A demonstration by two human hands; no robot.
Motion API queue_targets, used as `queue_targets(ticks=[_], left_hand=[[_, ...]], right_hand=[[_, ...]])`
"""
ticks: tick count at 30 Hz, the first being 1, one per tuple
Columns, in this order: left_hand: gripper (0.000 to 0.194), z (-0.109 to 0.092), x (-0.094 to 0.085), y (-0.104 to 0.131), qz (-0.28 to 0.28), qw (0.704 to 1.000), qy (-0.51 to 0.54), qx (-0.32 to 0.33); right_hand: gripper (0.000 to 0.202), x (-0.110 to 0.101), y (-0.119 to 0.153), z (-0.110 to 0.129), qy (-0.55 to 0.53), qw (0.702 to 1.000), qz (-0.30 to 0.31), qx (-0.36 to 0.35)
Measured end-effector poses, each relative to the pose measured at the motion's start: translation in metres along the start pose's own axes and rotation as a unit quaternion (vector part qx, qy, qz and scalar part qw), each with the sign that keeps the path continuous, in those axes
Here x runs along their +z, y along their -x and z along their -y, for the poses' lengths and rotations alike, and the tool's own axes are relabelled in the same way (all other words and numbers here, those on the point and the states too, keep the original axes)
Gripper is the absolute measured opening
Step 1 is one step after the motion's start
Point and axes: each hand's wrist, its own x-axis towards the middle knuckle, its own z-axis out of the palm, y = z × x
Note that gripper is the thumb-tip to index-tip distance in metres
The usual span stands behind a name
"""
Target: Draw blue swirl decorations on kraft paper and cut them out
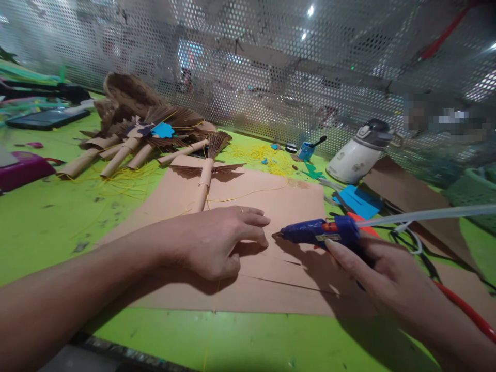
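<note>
The right hand (pixel 387 281) grips a blue glue gun (pixel 341 231), its fingers closed around the handle and the thumb along the body. A translucent rod (pixel 426 213) extends from the rear of the gun toward the right. The nozzle points left and sits just beside the fingertips of the left hand (pixel 217 240); whether it touches the surface beneath cannot be determined.

The left hand rests palm down over a brown paper sheet (pixel 174 299). Its fingers are extended and slightly bent, the thumb apart from them, with no object visibly gripped. Thin dark lines run across the sheet below the nozzle.

A rolled paper tube (pixel 205 181) with pleated side pieces and a pleated top lies on the sheet, beyond the left hand, which hides its lower end.

The sheet lies on a green tabletop (pixel 166 336). Similar tubes (pixel 124 155) are grouped at the left rear. Yellow thread (pixel 267 160) lies beyond the sheet. A white bottle (pixel 351 157) and blue paper (pixel 358 201) stand and lie, respectively, at the right rear.
</note>
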Motion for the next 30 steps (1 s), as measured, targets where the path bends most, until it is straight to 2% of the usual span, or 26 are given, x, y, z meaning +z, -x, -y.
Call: queue_targets(ticks=[6, 17, 24, 30], left_hand=[[0.053, 0.0, 0.002, 0.0, -0.011, 1.0, -0.007, 0.008], [0.052, 0.0, 0.001, -0.001, -0.005, 1.0, -0.001, 0.004], [0.058, 0.0, 0.0, -0.001, 0.0, 1.0, 0.003, 0.004], [0.053, 0.0, 0.001, 0.0, -0.004, 1.0, -0.001, 0.002]], right_hand=[[0.038, 0.003, -0.005, -0.004, 0.035, 0.998, -0.026, -0.048], [0.043, 0.0, -0.008, -0.011, 0.099, 0.991, 0.011, -0.087], [0.043, -0.003, -0.003, -0.006, 0.094, 0.994, -0.009, -0.062], [0.042, -0.002, -0.001, -0.007, 0.062, 0.997, -0.016, -0.048]])
